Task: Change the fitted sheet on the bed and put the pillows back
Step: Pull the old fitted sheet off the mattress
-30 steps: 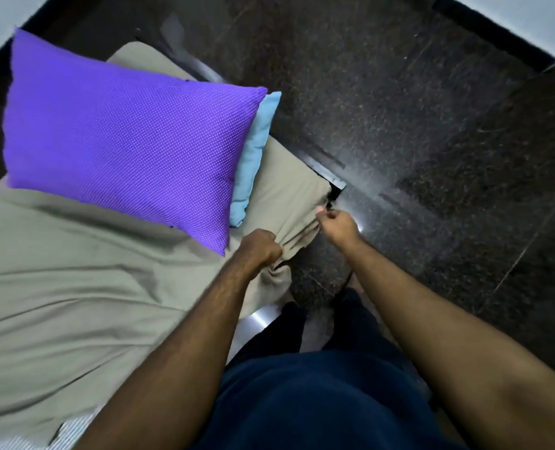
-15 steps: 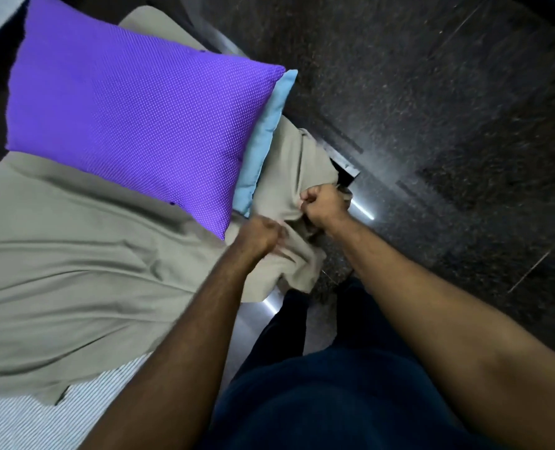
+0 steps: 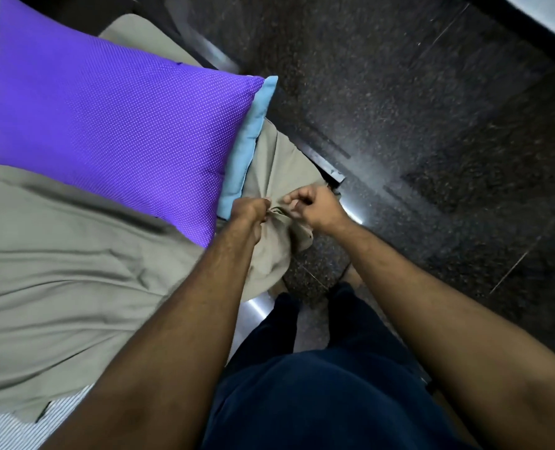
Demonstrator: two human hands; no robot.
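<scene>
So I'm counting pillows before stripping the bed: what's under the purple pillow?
A light blue pillow pokes out from beneath the purple pillow, and both lie on the beige sheet. Most of the blue one is covered, so anything else underneath can't be seen.

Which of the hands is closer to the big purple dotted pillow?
Left. The left hand grips the beige sheet right beside the purple dotted pillow's lower corner; the right hand pinches the same sheet farther out, toward the dark floor.

Dark speckled stone floor [image 3: 399, 108]
</scene>
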